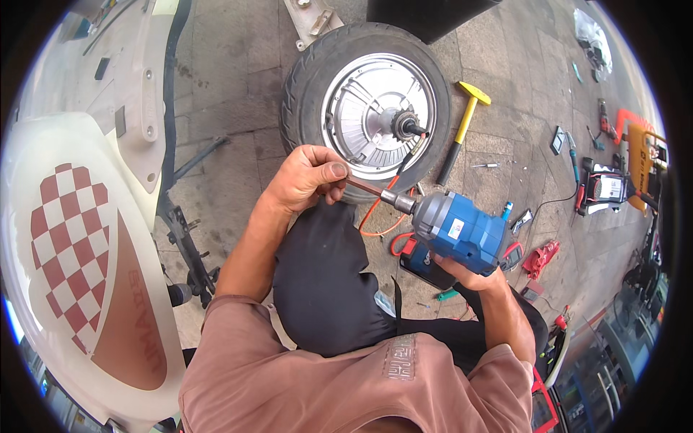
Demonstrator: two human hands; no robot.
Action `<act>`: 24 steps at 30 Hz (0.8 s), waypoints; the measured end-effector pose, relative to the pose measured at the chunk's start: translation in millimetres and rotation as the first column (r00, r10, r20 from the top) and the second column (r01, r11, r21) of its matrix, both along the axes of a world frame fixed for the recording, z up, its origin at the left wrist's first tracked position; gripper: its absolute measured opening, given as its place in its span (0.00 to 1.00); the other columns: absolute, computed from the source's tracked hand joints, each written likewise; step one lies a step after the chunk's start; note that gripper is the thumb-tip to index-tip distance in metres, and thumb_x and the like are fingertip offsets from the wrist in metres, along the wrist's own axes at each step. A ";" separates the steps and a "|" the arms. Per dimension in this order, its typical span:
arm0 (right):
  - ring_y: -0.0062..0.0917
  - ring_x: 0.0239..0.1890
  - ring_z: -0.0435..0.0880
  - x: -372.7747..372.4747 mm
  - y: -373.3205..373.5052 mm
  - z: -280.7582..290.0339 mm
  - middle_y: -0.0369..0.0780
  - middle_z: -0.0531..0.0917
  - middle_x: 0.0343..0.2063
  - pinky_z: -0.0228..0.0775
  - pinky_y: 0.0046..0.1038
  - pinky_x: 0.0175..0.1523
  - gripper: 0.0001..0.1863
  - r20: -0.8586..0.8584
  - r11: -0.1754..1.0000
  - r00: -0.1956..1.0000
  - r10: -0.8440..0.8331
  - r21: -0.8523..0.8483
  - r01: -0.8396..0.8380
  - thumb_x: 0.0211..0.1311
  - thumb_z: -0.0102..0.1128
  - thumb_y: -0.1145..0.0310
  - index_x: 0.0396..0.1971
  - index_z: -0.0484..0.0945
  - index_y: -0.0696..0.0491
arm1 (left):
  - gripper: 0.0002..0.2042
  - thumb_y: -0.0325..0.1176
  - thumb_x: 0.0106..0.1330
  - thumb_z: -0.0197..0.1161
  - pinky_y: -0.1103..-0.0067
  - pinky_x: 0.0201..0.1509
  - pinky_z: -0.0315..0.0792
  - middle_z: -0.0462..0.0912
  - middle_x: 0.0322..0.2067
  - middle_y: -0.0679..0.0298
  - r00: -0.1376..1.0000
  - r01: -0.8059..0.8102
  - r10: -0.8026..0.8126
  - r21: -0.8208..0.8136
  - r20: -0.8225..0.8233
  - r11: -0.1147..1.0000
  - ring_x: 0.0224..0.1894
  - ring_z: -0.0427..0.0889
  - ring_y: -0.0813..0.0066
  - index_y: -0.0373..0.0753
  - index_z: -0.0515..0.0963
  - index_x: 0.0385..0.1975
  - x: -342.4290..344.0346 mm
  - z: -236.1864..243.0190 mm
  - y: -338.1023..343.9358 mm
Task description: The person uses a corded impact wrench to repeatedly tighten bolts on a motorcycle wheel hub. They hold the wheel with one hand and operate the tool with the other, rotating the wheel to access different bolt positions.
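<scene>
Head view: a blue power tool [462,229] is held aloft over the paved floor [238,58], in front of the person's knees, its metal socket [397,201] pointing left. A reddish-brown bar [365,187] runs from the socket toward the left grip [312,177], which is closed, thumb and fingers pinching the bar's far end. The right grip [465,273] is wrapped round the power tool's handle, under its body; whether a finger presses the trigger is hidden.

The step in hand looks like matching the bar to the socket, either seating it or drawing it out; one still moment can't settle which. If it's seating, the next move probably calls for keeping bar and socket in line, with the left fingers clear before the tool spins.

Just beyond, a wheel [354,119] lies on its side toward the floor's far edge, hub and axle facing up, an orange cable [370,219] trailing nearby. A yellow-headed hammer [465,128] rests to its right. Toward the floor's right edge are a red cloth [541,257] and an orange-yellow case [638,162]; along the left edge stands a pale checkered panel [94,361].
</scene>
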State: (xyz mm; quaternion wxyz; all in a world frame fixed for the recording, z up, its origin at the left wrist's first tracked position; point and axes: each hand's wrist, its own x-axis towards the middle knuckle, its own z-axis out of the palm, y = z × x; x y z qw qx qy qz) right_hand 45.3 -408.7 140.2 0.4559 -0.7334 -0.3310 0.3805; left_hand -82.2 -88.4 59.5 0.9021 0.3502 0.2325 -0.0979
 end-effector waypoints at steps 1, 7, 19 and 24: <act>0.36 0.35 0.84 0.8 0.3 1.3 0.42 0.85 0.35 0.75 0.34 0.42 0.17 0.025 1.000 1.000 0.019 0.003 -0.019 0.46 0.75 0.74 0.40 0.84 0.55 | 0.14 0.38 0.62 0.74 0.79 0.19 0.74 0.81 0.21 0.60 1.000 0.007 -0.007 -0.004 -0.014 1.000 0.19 0.81 0.72 0.32 0.82 0.32 -0.3 -0.7 1.1; 0.34 0.37 0.84 -0.1 1.4 4.1 0.40 0.85 0.36 0.75 0.33 0.43 0.17 -0.061 0.999 0.998 0.002 -0.035 -0.004 0.46 0.74 0.75 0.40 0.84 0.54 | 0.15 0.39 0.62 0.74 0.79 0.19 0.74 0.81 0.21 0.60 0.999 0.025 -0.025 0.003 -0.034 1.000 0.18 0.80 0.72 0.32 0.82 0.31 -1.8 -4.7 4.5; 0.32 0.37 0.84 1.4 5.3 6.8 0.40 0.86 0.36 0.75 0.33 0.43 0.16 -0.122 0.998 0.992 -0.015 -0.063 0.008 0.48 0.73 0.76 0.40 0.85 0.54 | 0.14 0.39 0.63 0.73 0.80 0.17 0.72 0.81 0.20 0.61 0.999 0.018 -0.019 -0.024 -0.048 1.000 0.18 0.80 0.73 0.34 0.81 0.31 -4.3 -11.5 5.2; 0.31 0.35 0.83 7.2 5.1 -1.5 0.39 0.85 0.33 0.75 0.32 0.41 0.14 -0.025 0.997 0.997 0.070 -0.031 -0.071 0.49 0.69 0.76 0.38 0.83 0.55 | 0.13 0.39 0.64 0.72 0.80 0.16 0.71 0.82 0.21 0.61 0.995 0.070 -0.067 0.035 -0.073 0.997 0.17 0.80 0.75 0.34 0.81 0.30 -7.9 -16.2 5.6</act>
